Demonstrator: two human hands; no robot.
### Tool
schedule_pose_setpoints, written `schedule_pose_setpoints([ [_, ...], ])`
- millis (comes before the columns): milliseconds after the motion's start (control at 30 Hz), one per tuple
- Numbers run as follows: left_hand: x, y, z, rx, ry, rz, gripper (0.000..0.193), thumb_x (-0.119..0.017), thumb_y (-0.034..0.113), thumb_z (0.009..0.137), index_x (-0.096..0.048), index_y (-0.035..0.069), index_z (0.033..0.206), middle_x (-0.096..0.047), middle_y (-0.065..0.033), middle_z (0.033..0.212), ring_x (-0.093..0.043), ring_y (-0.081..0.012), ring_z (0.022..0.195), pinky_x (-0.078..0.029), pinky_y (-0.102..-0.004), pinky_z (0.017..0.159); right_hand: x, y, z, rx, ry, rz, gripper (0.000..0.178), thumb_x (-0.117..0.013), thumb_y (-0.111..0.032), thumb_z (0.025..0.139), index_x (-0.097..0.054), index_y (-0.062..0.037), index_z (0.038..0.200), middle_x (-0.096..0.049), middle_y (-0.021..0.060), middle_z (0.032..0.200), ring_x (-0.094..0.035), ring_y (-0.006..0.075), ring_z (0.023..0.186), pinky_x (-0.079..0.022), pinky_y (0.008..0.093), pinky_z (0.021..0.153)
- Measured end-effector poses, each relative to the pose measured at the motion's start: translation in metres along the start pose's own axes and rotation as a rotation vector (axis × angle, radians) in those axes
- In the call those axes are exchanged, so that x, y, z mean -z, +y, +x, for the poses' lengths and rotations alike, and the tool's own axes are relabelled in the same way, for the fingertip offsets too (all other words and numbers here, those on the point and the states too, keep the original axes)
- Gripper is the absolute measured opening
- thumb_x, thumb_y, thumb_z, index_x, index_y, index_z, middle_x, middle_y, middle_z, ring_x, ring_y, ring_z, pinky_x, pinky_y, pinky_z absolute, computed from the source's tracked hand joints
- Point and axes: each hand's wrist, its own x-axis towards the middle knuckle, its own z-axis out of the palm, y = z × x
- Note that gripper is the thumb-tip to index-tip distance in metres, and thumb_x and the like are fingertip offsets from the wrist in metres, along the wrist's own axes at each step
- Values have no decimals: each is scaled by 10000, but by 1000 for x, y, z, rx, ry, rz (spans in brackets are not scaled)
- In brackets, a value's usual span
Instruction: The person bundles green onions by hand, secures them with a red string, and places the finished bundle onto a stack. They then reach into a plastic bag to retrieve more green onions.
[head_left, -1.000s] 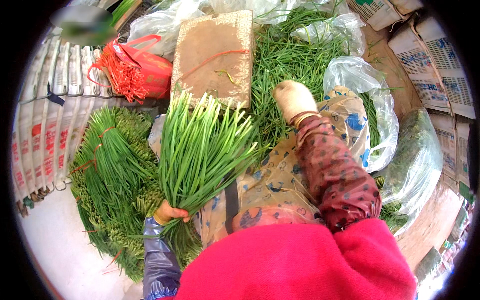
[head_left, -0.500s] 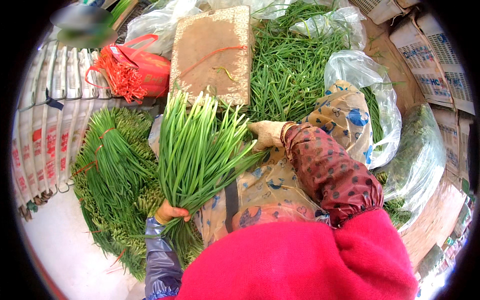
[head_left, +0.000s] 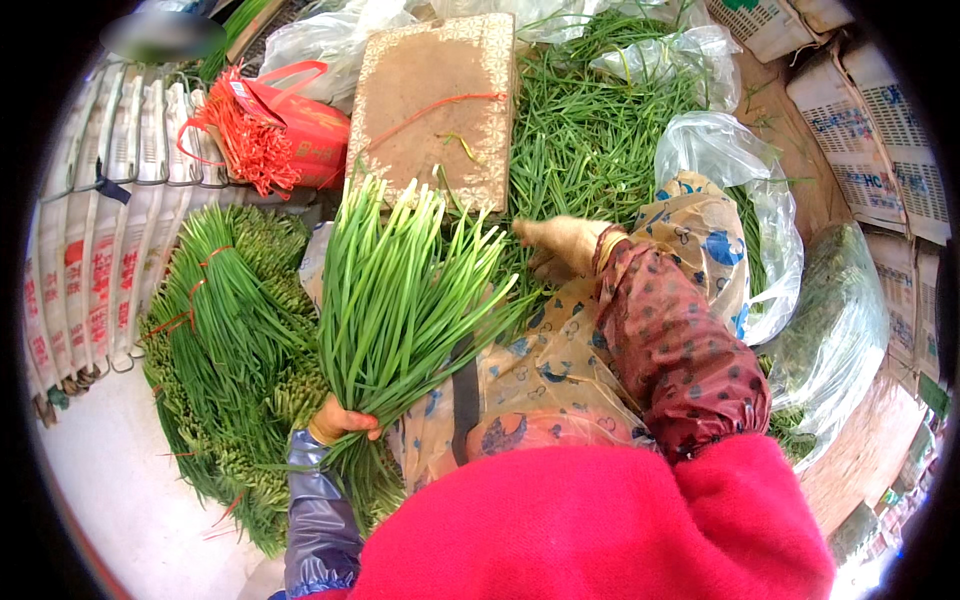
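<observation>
My left hand [head_left: 343, 420] is closed around the leaf end of a large bunch of garlic chives [head_left: 400, 300], whose pale cut ends fan out upward. On the right of that bunch is my right hand [head_left: 565, 243] in a beige knitted glove. Its fingers are smeared by motion, so I cannot tell whether they hold anything. Beyond it spreads a heap of loose green chives [head_left: 590, 130]. Tied bunches of chives [head_left: 225, 300], bound with thin red ties, are piled to the left of my left hand.
A worn brown board [head_left: 430, 110] with a patterned border lies ahead, a red tie across it. Beside it stands a red bag [head_left: 310, 140] full of red ties [head_left: 248, 150]. White plastic crates [head_left: 110, 260] line the left. Clear plastic bags [head_left: 775, 270] lie at the right, near more crates [head_left: 850, 130].
My right hand has moved a little to the right, away from the bunch, and is now blurred. My left hand still grips the bunch in nearly the same place.
</observation>
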Motion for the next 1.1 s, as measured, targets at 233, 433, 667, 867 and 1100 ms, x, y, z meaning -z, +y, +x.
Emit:
schedule_pose_setpoints([
  [233,-7,5,2,2,29,14,585,-729,48,768,-463,-10,1286,-635,-168,902,-572,-238,544,-454,-353,463,-31,-2,-13,399,90,310,196,-582,-18,875,-654,0,1056,-676,42,770,-490,87,489,-372,228,409],
  [433,-9,7,2,8,60,-5,551,-719,49,765,-480,-17,1257,-637,-160,854,-571,-238,541,-454,-354,466,33,-9,-5,676,324,870,168,-581,27,864,-609,28,1030,-618,80,776,-524,111,541,-361,233,418],
  [667,-23,21,-9,63,136,22,530,-730,58,759,-501,-23,1230,-642,-149,858,-586,-232,569,-464,-350,493,5,-10,-79,608,416,-250,346,-585,-190,863,-614,-37,1172,-681,97,963,-635,149,719,-534,306,640],
  [867,-65,131,29,67,129,86,649,-743,9,719,-451,23,1299,-647,-168,1046,-592,-195,632,-488,-335,541,-63,29,-99,158,-828,-139,392,-547,-248,929,-556,0,1232,-660,98,1077,-665,216,855,-541,333,633],
  [1100,-124,198,49,-99,276,563,739,-735,4,732,-393,26,1387,-640,-111,1183,-594,-152,1043,-491,-311,856,-132,9,-52,240,-986,768,460,-547,-341,947,-506,-65,1312,-589,125,1253,-610,300,1086,-507,475,892],
])
